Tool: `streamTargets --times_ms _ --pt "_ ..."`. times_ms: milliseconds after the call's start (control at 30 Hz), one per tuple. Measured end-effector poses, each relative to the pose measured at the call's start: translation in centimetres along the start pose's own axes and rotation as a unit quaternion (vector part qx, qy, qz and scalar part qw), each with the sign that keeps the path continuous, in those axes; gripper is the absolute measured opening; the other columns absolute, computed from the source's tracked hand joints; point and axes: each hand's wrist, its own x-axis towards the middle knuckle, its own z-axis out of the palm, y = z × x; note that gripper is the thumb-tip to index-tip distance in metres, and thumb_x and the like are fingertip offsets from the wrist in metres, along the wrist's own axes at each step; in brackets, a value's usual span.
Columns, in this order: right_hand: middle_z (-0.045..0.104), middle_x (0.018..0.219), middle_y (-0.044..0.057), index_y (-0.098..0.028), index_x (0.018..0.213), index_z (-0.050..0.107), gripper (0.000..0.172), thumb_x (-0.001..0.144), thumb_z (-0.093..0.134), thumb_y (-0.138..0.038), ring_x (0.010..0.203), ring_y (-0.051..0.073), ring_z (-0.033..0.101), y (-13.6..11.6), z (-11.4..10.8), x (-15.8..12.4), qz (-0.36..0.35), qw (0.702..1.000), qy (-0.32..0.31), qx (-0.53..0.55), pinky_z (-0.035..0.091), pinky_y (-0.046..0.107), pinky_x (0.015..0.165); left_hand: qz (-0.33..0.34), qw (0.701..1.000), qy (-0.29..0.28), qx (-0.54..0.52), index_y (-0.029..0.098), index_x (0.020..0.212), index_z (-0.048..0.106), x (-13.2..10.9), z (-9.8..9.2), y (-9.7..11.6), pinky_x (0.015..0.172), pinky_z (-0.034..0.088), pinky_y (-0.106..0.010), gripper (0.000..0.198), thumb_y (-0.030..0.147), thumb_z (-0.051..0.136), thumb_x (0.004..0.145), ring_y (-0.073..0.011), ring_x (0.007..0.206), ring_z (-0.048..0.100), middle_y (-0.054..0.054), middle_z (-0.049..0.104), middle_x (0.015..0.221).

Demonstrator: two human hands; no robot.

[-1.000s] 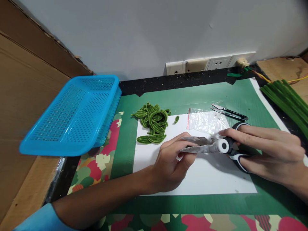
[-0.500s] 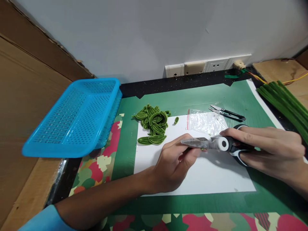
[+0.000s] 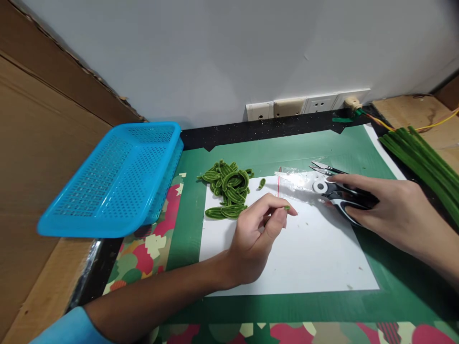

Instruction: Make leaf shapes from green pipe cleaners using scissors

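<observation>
My left hand is closed in a pinch above the white sheet. Between thumb and forefinger shows the tip of a small green pipe cleaner piece; the rest is hidden by the fingers. My right hand grips black-and-white scissors, whose blades point left over a clear plastic bag. Left of the bag lies one small green pipe cleaner loop. Behind my left hand is a pile of green leaf-shaped pipe cleaner loops.
A blue perforated basket stands at the left. Black thread snips lie behind the scissors, partly covered by them. Long green pipe cleaners are bundled at the right. Wall sockets with a plug line the back.
The scissors have moved away from my left hand, back toward the bag and snips, with my right hand still holding them. My left hand has stayed nearly in place.
</observation>
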Motion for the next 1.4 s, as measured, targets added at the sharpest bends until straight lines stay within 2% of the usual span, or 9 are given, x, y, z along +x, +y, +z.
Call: streamTargets --times_ms 200,367,533,700,900,1067,1167,1267,1400 --pt "0.081 0.124 0.009 -0.026 0.138 0.068 0.042 0.097 0.064 -0.03 0.096 0.032 0.082 0.0 0.4 -0.3 0.004 0.999 -0.041 0.015 0.067 0.042 0.073 -0.04 0.999 0.015 -0.015 0.021 0.104 0.073 -0.1 -0.1 -0.3 0.055 0.032 -0.025 0.024 0.037 0.057 0.112 -0.0102 0.065 0.041 0.001 0.054 0.08" --pt "0.081 0.112 0.009 -0.024 0.138 0.069 0.038 0.101 0.061 -0.031 0.08 0.027 0.081 -0.4 0.1 -0.2 -0.01 0.998 -0.054 0.009 0.064 0.038 0.064 -0.048 0.998 0.02 -0.024 0.021 0.104 0.074 -0.1 0.0 -0.8 0.055 0.03 -0.026 0.026 0.039 0.057 0.112 -0.0101 0.064 0.04 0.001 0.052 0.08" --pt "0.081 0.115 0.01 -0.024 0.133 0.074 0.037 0.101 0.062 -0.037 0.082 0.029 0.081 -0.3 0.1 -0.2 0.015 0.999 -0.048 -0.013 0.064 0.041 0.068 -0.04 0.999 0.006 -0.031 0.021 0.105 0.072 0.2 0.0 -0.6 0.057 0.031 -0.026 0.024 0.039 0.058 0.111 -0.0102 0.063 0.037 0.003 0.047 0.075" --pt "0.08 0.114 0.01 -0.024 0.126 0.078 0.034 0.1 0.062 -0.038 0.085 0.029 0.081 -0.5 0.1 -0.1 0.034 0.998 -0.061 -0.007 0.064 0.04 0.072 -0.012 1.0 -0.012 0.013 0.019 0.098 0.069 0.5 -0.3 0.0 0.062 0.034 -0.026 0.023 0.035 0.06 0.111 -0.0101 0.068 0.042 0.0 0.058 0.085" --pt "0.077 0.121 0.01 -0.025 0.127 0.076 0.031 0.104 0.061 -0.039 0.096 0.027 0.079 -0.4 0.2 -0.2 0.026 0.995 -0.099 0.01 0.063 0.038 0.081 -0.043 0.997 -0.06 0.013 0.017 0.091 0.068 0.5 -0.5 0.2 0.064 0.036 -0.025 0.029 0.039 0.06 0.11 -0.0112 0.069 0.045 0.001 0.057 0.081" --pt "0.077 0.113 0.011 -0.024 0.125 0.074 0.024 0.105 0.063 -0.031 0.098 0.028 0.074 -2.0 -0.3 0.2 -0.024 0.999 -0.032 0.028 0.061 0.04 0.08 -0.074 0.993 -0.076 0.046 0.017 0.099 0.072 0.6 -0.5 0.5 0.07 0.039 -0.028 0.034 0.044 0.056 0.111 -0.0148 0.077 0.051 -0.002 0.062 0.088" --pt "0.077 0.106 0.01 -0.022 0.124 0.071 0.021 0.103 0.065 -0.02 0.093 0.025 0.073 -4.0 -0.3 0.7 -0.095 0.992 0.023 0.082 0.061 0.037 0.078 -0.072 0.986 -0.115 0.099 0.017 0.103 0.075 0.8 -0.4 0.8 0.076 0.041 -0.029 0.034 0.041 0.052 0.112 -0.0176 0.085 0.057 -0.004 0.066 0.094" --pt "0.078 0.103 0.011 -0.019 0.125 0.068 0.027 0.101 0.064 -0.008 0.091 0.023 0.073 -5.3 0.7 0.6 -0.191 0.975 0.032 0.113 0.061 0.035 0.078 -0.069 0.977 -0.144 0.142 0.017 0.101 0.074 1.1 -0.3 1.1 0.077 0.042 -0.029 0.026 0.033 0.055 0.11 -0.0185 0.089 0.058 -0.004 0.066 0.094" --pt "0.076 0.103 0.012 -0.014 0.126 0.068 0.029 0.1 0.062 -0.003 0.095 0.024 0.071 -4.9 2.3 -0.2 -0.241 0.966 0.014 0.089 0.06 0.038 0.082 -0.058 0.969 -0.166 0.175 0.017 0.099 0.072 1.1 -0.2 1.2 0.076 0.042 -0.028 0.019 0.023 0.055 0.107 -0.0175 0.088 0.06 -0.003 0.068 0.095"
